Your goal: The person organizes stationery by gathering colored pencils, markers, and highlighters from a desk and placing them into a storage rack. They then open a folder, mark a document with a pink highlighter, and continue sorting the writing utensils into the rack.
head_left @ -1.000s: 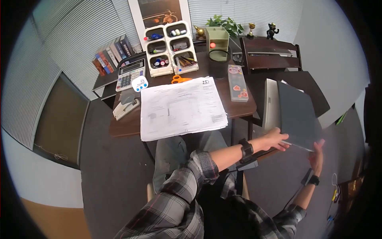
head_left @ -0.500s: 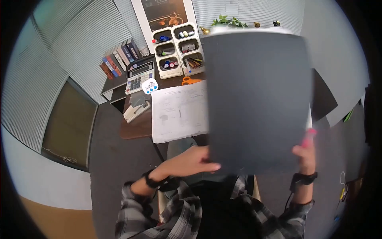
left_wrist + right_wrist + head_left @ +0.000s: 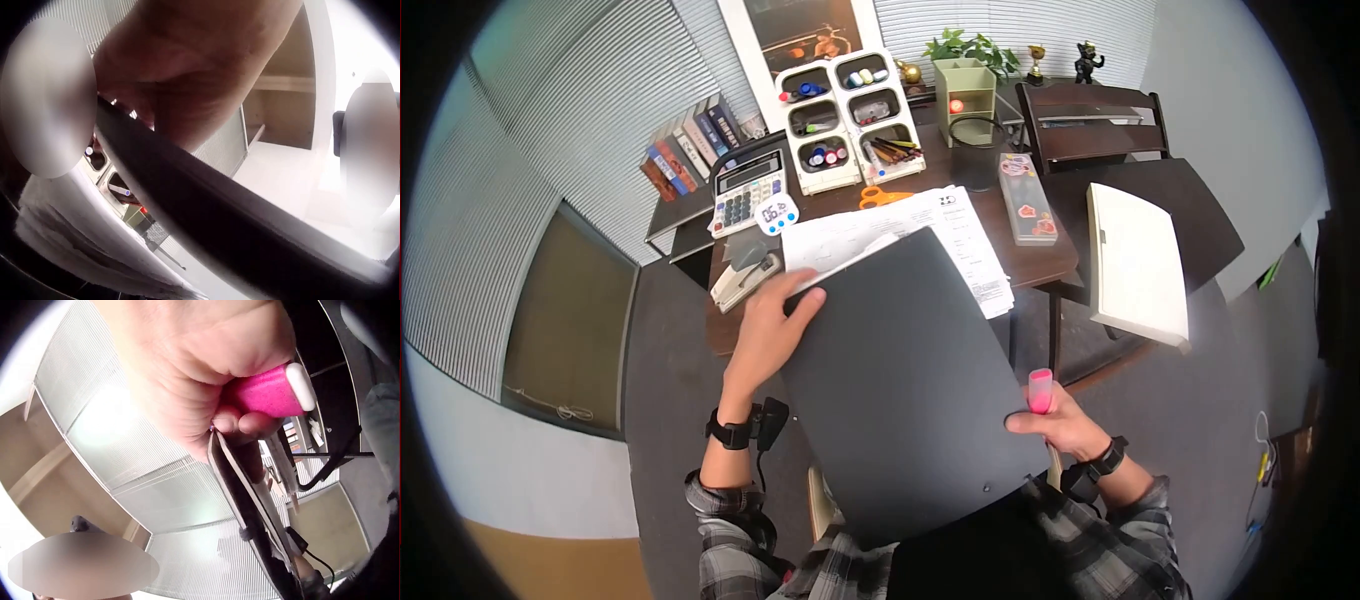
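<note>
A black folder (image 3: 910, 390) lies tilted across the lap, its upper part overlapping the stack of printed papers (image 3: 975, 245) on the desk. My left hand (image 3: 768, 335) pinches its upper left edge, thumb on the cover and fingers beneath. At the lower right edge, my right hand (image 3: 1065, 425) grips the folder with the thumb on top. The same hand holds a pink stick (image 3: 1041, 390) with a see-through pink end; in the right wrist view its glittery pink body (image 3: 262, 394) has a white end. The folder's edge shows slightly parted layers there.
A cream flat case (image 3: 1140, 260) lies on the dark chair seat (image 3: 1200, 210) at the right. On the desk are a stapler (image 3: 746, 283), calculator (image 3: 750, 190), timer (image 3: 777, 214), orange scissors (image 3: 884, 196), pen organizer (image 3: 847, 120), mesh cup (image 3: 977, 165) and clear pencil box (image 3: 1030, 200).
The black folder has come from over the cream case at the right, raised in front of the body, then lowered over the lap. My left hand has moved left and up its edge.
</note>
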`<state>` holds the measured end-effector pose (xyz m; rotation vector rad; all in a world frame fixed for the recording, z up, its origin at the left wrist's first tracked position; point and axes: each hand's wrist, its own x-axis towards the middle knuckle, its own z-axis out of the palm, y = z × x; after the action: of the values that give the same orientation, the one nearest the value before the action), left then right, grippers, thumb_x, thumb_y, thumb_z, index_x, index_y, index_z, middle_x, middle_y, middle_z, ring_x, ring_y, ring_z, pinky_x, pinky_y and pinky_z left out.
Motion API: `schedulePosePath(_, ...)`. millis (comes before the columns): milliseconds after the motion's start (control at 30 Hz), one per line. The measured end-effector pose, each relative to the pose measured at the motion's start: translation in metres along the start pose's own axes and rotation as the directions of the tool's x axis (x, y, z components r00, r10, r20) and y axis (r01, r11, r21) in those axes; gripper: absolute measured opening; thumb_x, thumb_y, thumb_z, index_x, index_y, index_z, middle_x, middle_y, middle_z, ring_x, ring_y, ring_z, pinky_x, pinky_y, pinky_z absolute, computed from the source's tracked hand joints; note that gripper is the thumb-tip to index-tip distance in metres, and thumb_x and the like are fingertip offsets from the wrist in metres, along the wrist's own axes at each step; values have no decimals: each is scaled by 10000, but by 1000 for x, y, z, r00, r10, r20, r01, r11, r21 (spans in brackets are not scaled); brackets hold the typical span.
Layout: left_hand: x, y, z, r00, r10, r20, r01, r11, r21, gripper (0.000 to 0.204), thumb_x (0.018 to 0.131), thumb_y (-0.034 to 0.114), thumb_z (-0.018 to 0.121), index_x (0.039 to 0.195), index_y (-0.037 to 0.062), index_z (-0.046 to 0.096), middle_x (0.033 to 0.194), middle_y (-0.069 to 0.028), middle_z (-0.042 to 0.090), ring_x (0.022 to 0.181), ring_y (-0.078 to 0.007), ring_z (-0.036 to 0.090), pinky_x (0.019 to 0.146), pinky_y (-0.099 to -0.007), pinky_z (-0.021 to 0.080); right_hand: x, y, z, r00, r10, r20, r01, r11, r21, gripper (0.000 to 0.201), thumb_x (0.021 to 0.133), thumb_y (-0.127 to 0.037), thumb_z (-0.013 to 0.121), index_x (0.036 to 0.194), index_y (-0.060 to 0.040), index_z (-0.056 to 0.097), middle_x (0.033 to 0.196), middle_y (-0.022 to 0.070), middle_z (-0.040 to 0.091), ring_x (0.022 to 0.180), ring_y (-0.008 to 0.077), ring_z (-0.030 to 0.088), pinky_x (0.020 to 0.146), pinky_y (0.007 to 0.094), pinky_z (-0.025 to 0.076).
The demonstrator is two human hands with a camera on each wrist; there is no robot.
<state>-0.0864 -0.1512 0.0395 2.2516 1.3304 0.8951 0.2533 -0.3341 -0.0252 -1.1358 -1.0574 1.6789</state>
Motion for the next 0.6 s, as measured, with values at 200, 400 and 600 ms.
schedulePosePath(200,14,9,31,989,-42,145,39,999,23,490,936,377,643,1176,-50,632,1126,-258,665,1091,-383,631,947,-402,481,-11,33,-28,998,59,32,-60,998,10,344,934,-200,677,1190,22,619,1071,53,674,940,99,628,801,249,516)
schedulePosePath(400,14,10,42,989,-85,123,89,996,-25,464,944,365,642,1173,-38,626,1174,-211,654,1125,-350,614,980,-397,463,-4,48,-29,996,83,13,-81,901,427,349,998,-335,578,1107,-10,639,921,13,672,727,71,614,635,195,483)
schedulePosePath(600,23,16,37,977,53,207,-58,998,16,436,947,319,643,1246,3,611,1240,-182,643,1182,-302,601,977,-362,460,5,44,-20,999,-10,31,3,975,221,391,1016,-281,567,1252,31,581,1069,53,676,884,64,626,770,224,518)
